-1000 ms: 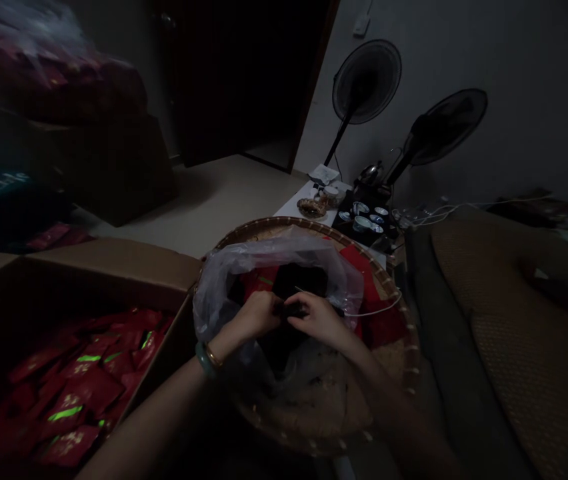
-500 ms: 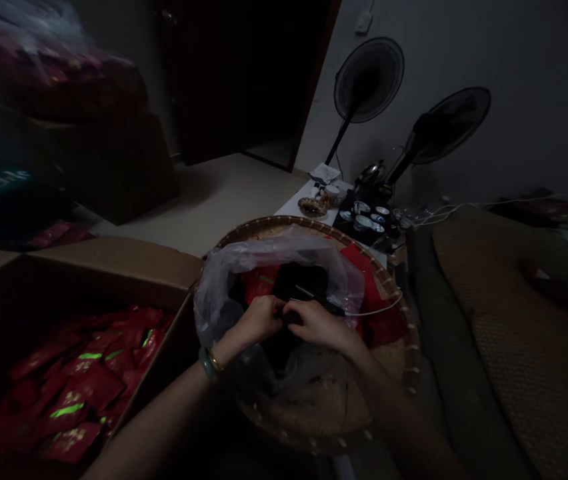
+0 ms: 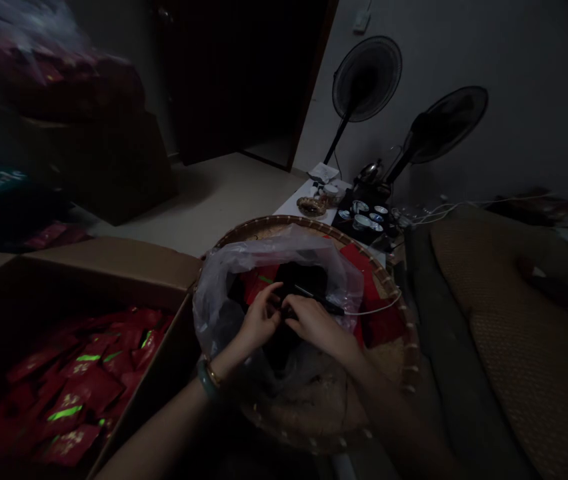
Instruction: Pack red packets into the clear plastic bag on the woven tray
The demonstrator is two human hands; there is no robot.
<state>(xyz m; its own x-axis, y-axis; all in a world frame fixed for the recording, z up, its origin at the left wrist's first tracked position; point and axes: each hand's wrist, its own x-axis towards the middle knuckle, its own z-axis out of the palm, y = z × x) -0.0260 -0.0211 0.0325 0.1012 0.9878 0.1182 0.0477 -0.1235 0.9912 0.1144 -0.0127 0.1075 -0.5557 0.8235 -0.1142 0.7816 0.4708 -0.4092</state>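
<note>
My left hand is over the mouth of a clear plastic bag, its index finger raised and its fingers apart. It wears a green bangle and a gold one. Beside it, my right hand has its fingers curled inward over dark contents. Whether something small is between them is too dark to make out. A thin black device with a white cable lies just beyond the right hand. Inside the bag are black material and a red packet. The bag sits on a round woven bamboo tray.
On the left stands an open cardboard box with several red packets. Red sheets lie on the tray's right side. Farther back are a tea set and two standing fans. A woven-covered seat is at right.
My left hand has loosened from a closed grip, with its index finger now lifted and its fingers spread. The right hand stays almost in place, fingers curled.
</note>
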